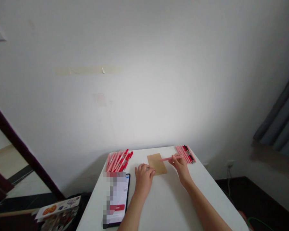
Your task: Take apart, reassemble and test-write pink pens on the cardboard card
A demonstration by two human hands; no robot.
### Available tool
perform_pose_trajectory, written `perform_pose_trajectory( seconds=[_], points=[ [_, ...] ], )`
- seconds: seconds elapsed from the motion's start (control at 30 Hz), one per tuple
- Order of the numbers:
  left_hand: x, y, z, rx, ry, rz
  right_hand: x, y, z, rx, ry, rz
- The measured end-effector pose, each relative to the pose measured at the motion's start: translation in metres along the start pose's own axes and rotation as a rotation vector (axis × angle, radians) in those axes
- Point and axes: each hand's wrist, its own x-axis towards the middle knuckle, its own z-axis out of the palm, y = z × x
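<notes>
A small brown paper pad (160, 168) lies flat on the white table. My left hand (143, 175) rests on its lower left edge, with fingers bent and apart. A small greyish spot shows by the fingertips, too small to name. In my right hand (180, 166) a pink pen (165, 159) is pinched between thumb and fingers, held nearly level. The pen's tip points left, over the upper right part of the pad; whether it touches the paper I cannot tell.
At the table's (163, 205) back left lies a pile of pink and red pens (119, 161). More pink pens (182, 153), with a black one among them, lie back right. A phone (117, 202) sits left of my left forearm. A wall (154, 106) rises behind the table.
</notes>
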Motion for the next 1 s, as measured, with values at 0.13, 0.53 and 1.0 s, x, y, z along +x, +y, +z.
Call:
perform_pose_trajectory(
  seconds=[0.13,0.53,1.0],
  points=[
    [0.0,0.0,0.0,0.015,-0.019,-0.03,0.001,-0.001,-0.001,-0.21,-0.041,-0.1],
    [-0.002,-0.005,0.008,-0.014,0.002,-0.058,0.001,0.005,0.0,-0.409,-0.267,-0.148],
    [-0.003,-0.003,0.007,0.064,-0.07,-0.098,-0.011,0.006,0.003,-0.643,-0.321,-0.283]
  ],
)
